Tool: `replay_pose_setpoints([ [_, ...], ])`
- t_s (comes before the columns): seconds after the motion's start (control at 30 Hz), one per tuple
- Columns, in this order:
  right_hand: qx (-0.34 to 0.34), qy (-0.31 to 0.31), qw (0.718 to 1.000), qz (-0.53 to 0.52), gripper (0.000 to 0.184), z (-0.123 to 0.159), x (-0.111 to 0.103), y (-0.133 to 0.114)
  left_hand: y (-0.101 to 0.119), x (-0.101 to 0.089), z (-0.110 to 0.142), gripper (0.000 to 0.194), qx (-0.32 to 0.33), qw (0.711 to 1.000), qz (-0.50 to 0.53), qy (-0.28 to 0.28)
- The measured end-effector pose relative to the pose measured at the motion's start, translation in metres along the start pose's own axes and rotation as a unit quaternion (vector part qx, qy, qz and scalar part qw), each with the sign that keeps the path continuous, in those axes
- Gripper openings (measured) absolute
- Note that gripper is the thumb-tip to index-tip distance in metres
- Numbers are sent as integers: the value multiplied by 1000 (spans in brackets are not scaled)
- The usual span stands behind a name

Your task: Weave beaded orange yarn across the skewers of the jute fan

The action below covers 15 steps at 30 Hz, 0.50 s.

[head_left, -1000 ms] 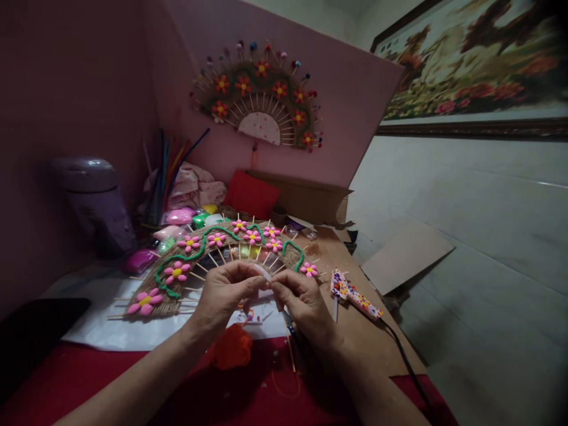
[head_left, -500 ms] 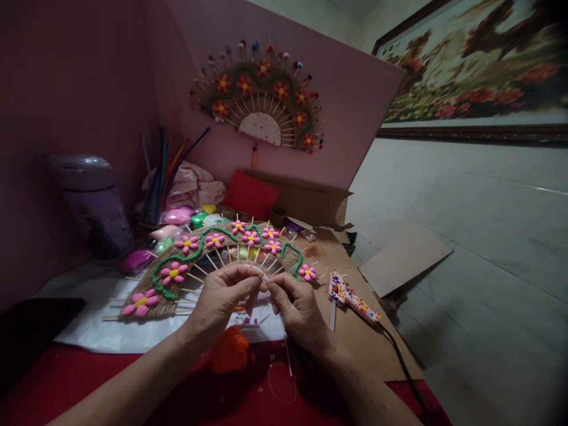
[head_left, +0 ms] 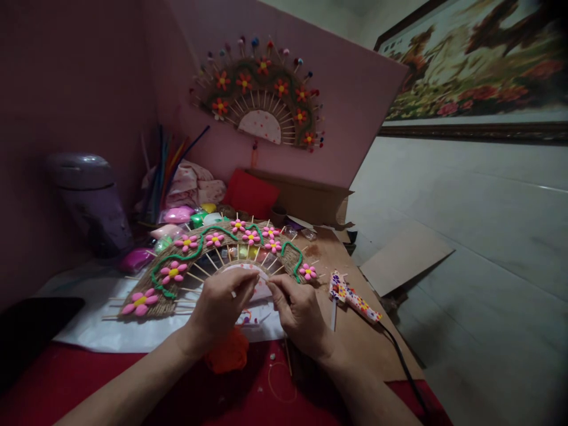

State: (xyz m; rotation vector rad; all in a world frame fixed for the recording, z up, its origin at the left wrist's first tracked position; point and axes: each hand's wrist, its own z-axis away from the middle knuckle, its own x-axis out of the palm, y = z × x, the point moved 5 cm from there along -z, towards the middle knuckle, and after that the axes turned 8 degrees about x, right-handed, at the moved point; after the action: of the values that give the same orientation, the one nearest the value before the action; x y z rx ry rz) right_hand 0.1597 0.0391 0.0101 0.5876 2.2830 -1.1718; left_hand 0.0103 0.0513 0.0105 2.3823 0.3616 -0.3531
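Observation:
My left hand [head_left: 226,302] and my right hand [head_left: 304,313] are raised in front of a half-round fan [head_left: 231,239] wrapped in twine. Thumb and fingertips are pinched together on both hands, with a small gap between them. Whatever they hold is too small to make out. Pink flowers with yellow centres and a wavy green cord decorate the fan, and thin sticks run through it. An orange ball of yarn [head_left: 228,352] sits below my left hand. Under my right hand, a thin stick [head_left: 288,358] and a fine loop of thread [head_left: 282,399] lie on the red cloth.
A flower-patterned glue gun [head_left: 355,302] with a black cord rests on cardboard [head_left: 377,355] at the right. Bags of coloured clay [head_left: 180,214] and a purple bottle [head_left: 95,207] stand at the left. A finished fan [head_left: 261,89] hangs on the pink board behind.
My fingertips have drawn slightly apart, and my left hand has turned a little at the wrist. A small pale bit now shows on the red cloth below my hands.

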Motion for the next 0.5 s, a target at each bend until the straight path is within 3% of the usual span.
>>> replay_pose_setpoints([
  [0.1,3,-5,1000,11,19,0,1,0,13,-3,0,20,173,978,-118,-25],
  [0.2,14,-28,999,20,20,-1,2,2,22,-3,1,24,270,941,-192,-71],
  [0.37,3,-56,996,65,23,-1,5,0,30,2,2,25,342,882,-308,-100],
  [0.5,-34,-51,991,123,22,1,6,-4,35,9,6,23,341,857,-378,-78],
])
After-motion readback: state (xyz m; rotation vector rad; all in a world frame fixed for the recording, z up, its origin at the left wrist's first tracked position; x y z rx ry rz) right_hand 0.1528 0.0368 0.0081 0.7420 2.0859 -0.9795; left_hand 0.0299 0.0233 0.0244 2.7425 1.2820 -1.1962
